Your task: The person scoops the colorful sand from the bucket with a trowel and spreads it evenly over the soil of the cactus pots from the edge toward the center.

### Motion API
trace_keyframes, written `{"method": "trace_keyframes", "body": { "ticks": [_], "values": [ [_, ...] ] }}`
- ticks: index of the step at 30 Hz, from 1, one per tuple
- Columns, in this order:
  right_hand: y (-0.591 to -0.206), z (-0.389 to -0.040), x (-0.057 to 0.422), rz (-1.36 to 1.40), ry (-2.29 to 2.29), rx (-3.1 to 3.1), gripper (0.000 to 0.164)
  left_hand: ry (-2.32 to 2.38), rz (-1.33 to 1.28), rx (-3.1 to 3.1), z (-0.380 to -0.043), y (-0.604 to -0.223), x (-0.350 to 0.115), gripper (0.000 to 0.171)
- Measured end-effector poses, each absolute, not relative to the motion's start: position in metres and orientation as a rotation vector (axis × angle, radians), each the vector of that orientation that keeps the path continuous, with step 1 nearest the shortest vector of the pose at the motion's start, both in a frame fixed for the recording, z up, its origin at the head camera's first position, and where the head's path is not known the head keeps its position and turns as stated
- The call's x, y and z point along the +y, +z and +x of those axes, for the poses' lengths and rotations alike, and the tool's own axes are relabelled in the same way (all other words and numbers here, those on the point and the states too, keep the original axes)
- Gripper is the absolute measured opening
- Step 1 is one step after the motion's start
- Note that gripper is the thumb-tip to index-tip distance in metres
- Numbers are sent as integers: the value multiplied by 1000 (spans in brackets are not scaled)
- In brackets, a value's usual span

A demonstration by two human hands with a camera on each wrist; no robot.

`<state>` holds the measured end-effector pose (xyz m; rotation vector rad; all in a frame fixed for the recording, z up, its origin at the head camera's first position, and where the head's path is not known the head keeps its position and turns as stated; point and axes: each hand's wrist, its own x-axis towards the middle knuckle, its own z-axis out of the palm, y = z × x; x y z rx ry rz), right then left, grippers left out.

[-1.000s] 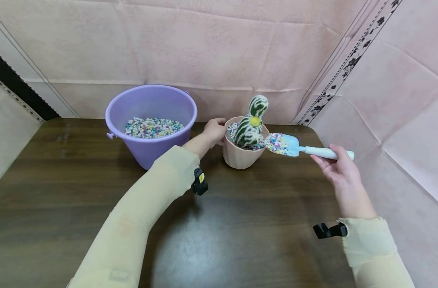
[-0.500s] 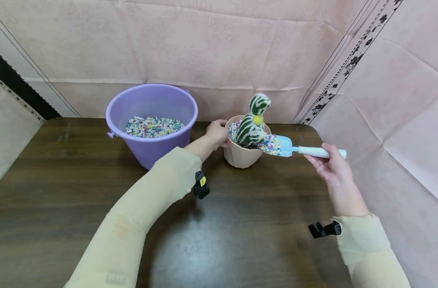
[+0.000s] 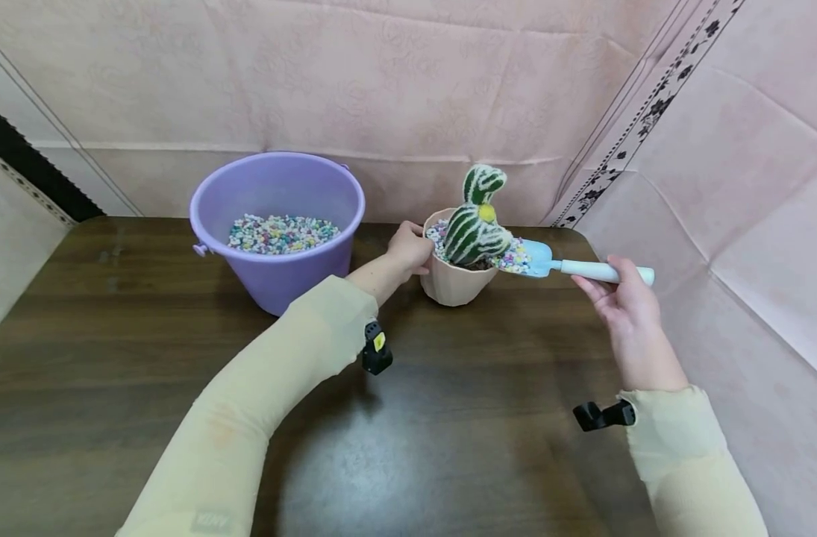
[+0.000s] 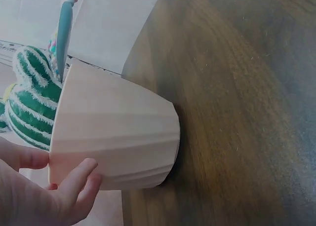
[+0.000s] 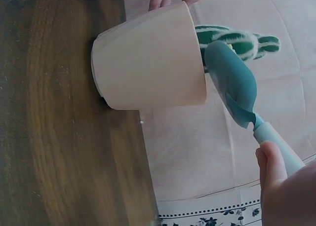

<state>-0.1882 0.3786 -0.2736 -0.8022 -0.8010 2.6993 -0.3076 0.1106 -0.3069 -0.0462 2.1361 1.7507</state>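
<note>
A beige flowerpot [image 3: 456, 285] stands upright on the table, holding a green-and-white fuzzy toy cactus [image 3: 474, 235] with a yellow flower. Small multicoloured beads [image 3: 438, 234] lie around its base. My left hand [image 3: 409, 250] grips the pot at its left rim, several fingertips [image 4: 89, 167] against the outer wall. In my right hand [image 3: 630, 306], the white handle of a light-blue trowel [image 3: 539, 259] is held between thumb and fingers. Its blade, loaded with beads [image 3: 514, 257], is at the pot's right rim beside the cactus, which leans right. The right wrist view shows the blade's underside.
Left of the pot, a purple bucket [image 3: 274, 285] contains many similar beads [image 3: 283, 234]. Both stand toward the back of the dark wooden table [image 3: 448, 418]. Pale pink cloth [image 3: 381, 82] hangs behind and to the right. One pale speck shows near the table edge in the right wrist view.
The trowel blade has moved left and slightly up, from outside the pot to its right rim. The cactus has tilted further right. My left hand stays on the pot.
</note>
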Motion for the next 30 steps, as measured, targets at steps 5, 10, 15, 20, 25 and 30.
{"method": "trace_keyframes", "body": {
  "ticks": [5,10,15,20,25,30],
  "values": [
    [-269,-193,376,-802,2611,-899,30,1748,-47,2118,-307,-307,112,44],
    [-266,-195,374,-807,2523,-980,35,1748,-18,2066,-307,-307,112,61],
    [-266,-193,372,-812,2506,-1027,34,1729,5,2052,-307,-307,114,60],
    [-262,-193,368,-792,2479,-1097,32,1739,-5,2055,-308,-308,115,59],
    [-256,-195,361,-776,2435,-1168,32,1768,-33,2056,-310,-309,115,58],
    [-251,-196,357,-774,2419,-1190,28,1759,-37,2063,-310,-309,114,57]
  ]
}}
